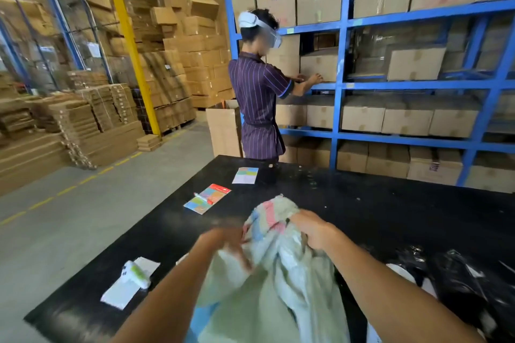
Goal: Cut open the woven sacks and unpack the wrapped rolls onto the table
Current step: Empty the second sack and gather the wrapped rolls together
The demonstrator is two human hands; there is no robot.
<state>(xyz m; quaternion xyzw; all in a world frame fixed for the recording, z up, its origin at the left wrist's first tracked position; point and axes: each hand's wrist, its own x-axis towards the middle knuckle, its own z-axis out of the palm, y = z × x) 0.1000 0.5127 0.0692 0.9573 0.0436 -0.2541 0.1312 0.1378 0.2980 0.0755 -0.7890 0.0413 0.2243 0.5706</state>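
Observation:
A pale green woven sack (278,287) with pink and blue stripes near its top stands bunched on the near edge of the black table (362,203). My right hand (315,231) grips the gathered cloth near the sack's top right. My left hand (231,242) is motion-blurred against the sack's left side, so I cannot tell whether its fingers hold the cloth. Black plastic-wrapped rolls (459,276) lie on the table at the near right. What is inside the sack is hidden.
A red-and-white cutter (203,198) lies on a coloured card (207,198); another card (245,175) lies farther back. A white-and-green tool (135,274) rests on white paper at near left. A person (259,97) stands beyond the table at blue shelves (342,86) of cartons.

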